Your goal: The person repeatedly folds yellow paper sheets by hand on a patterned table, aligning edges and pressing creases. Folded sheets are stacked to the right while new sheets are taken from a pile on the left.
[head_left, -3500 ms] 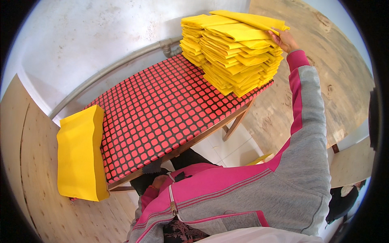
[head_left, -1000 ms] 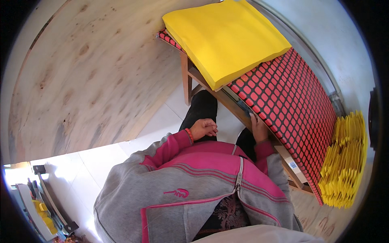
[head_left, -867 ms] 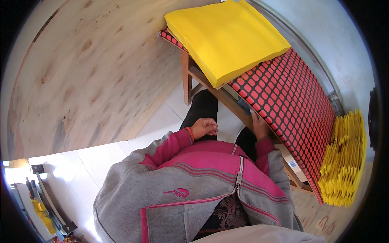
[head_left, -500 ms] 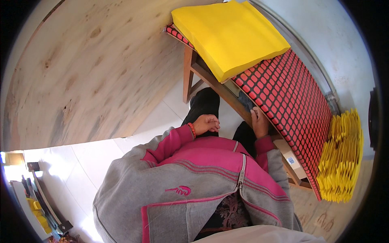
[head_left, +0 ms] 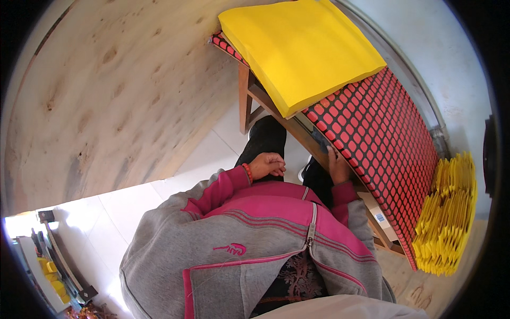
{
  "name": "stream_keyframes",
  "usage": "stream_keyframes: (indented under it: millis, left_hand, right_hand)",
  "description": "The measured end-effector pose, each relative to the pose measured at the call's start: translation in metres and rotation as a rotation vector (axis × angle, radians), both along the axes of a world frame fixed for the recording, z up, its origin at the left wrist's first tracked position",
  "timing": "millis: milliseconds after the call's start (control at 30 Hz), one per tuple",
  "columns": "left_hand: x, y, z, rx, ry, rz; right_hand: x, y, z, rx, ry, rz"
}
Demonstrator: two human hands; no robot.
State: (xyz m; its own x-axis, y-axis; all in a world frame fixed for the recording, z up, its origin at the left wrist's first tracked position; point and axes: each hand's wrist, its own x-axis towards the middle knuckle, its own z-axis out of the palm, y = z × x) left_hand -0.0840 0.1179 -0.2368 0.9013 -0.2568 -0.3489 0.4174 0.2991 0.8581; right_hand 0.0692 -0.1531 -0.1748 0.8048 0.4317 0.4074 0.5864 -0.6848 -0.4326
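Note:
My left hand (head_left: 267, 166), with a red bead bracelet at its wrist, rests in front of my lap. Its fingers are curled in and nothing shows in them. My right hand (head_left: 339, 166) is at the near edge of a table (head_left: 366, 127) with a red and black patterned top. Its fingers are bent against that edge, and some are hidden beneath the top. A thick stack of yellow sheets (head_left: 305, 50) lies on the far left part of the table, apart from both hands.
Folded yellow paper pieces (head_left: 446, 218) are packed in a pile by the table's right end. A tall plywood panel (head_left: 101, 101) stands on the left. Under the table is a white box (head_left: 381, 215). A pale wall (head_left: 451, 58) runs behind the table. Tiled floor (head_left: 122, 207) shows at left.
The view has shifted slightly, so the table and yellow stack sit a little differently in it. Both hands keep nearly the same places; the left fingers look slightly more curled.

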Motion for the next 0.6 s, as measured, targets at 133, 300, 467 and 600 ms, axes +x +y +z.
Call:
stream_keyframes:
  millis: [133,300,467,600]
  left_hand:
    - [0.003,-0.001,0.001,0.015,0.006,-0.009]
    - [0.004,-0.007,0.006,0.074,0.001,0.014]
    - [0.008,-0.007,0.008,0.162,0.029,-0.023]
    - [0.007,-0.005,0.002,0.270,0.036,-0.015]
  right_hand:
    - [-0.006,0.007,0.014,0.055,-0.142,-0.100]
    - [-0.010,0.007,0.010,0.112,0.132,-0.017]
    - [-0.014,-0.004,-0.003,0.107,0.190,-0.073]
    - [-0.014,-0.001,-0.016,0.215,0.081,-0.040]
